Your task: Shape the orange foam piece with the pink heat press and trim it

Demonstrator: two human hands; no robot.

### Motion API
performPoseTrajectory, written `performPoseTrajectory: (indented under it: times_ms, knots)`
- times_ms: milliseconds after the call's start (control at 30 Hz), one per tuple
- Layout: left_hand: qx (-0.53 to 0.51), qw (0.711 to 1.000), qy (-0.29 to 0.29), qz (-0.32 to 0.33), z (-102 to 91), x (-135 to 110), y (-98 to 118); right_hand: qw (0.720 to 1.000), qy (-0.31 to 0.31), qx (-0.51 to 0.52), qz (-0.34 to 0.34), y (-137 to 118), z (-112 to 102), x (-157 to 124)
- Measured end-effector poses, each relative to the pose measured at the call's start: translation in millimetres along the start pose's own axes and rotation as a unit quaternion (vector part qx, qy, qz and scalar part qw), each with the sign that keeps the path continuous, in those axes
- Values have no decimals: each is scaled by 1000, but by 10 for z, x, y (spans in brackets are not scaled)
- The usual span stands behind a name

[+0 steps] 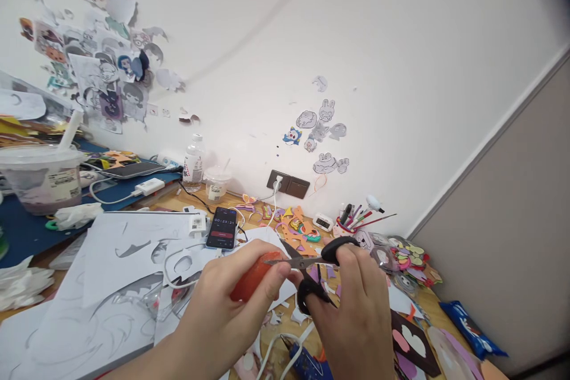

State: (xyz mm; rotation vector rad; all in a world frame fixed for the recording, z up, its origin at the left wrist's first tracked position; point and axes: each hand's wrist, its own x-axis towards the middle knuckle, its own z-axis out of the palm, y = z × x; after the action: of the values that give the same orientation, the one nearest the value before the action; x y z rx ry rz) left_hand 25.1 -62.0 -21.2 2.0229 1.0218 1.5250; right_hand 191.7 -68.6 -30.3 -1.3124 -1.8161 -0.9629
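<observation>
My left hand (231,303) pinches a small orange-red piece of craft material (250,278) between thumb and fingers, just above the desk. My right hand (356,309) grips black-handled scissors (312,264), fingers through the loops. The blades point left and meet the top edge of the orange piece. Both hands hover over paper scraps at the front middle of the wooden desk (425,300).
White printed sheets (120,273) cover the left of the desk. A phone (221,228) showing a timer lies behind the hands. A glue gun (307,362) lies near the front edge. Colourful foam cut-outs (409,258), a pen cup (351,217), a bottle (193,163) and cups stand by the wall.
</observation>
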Motion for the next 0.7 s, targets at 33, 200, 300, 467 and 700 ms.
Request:
performPoseTrajectory:
  times_ms: [33,200,300,467,700]
  knots:
    - [-4,1000,0,-2,1,-3,3,1000,-3,-1,-7,8,3,-2]
    - [-25,999,-34,-17,-5,-22,3,999,-2,-28,-34,66,15,-37]
    - [-29,998,-43,-19,-13,-27,-3,998,-7,-33,-44,89,13,-60]
    - [-1,999,-45,-28,-10,-34,-22,999,-5,-34,-42,88,-10,-46]
    - [2,999,-43,-17,-3,-40,-6,998,-1,-51,-45,68,-21,-28]
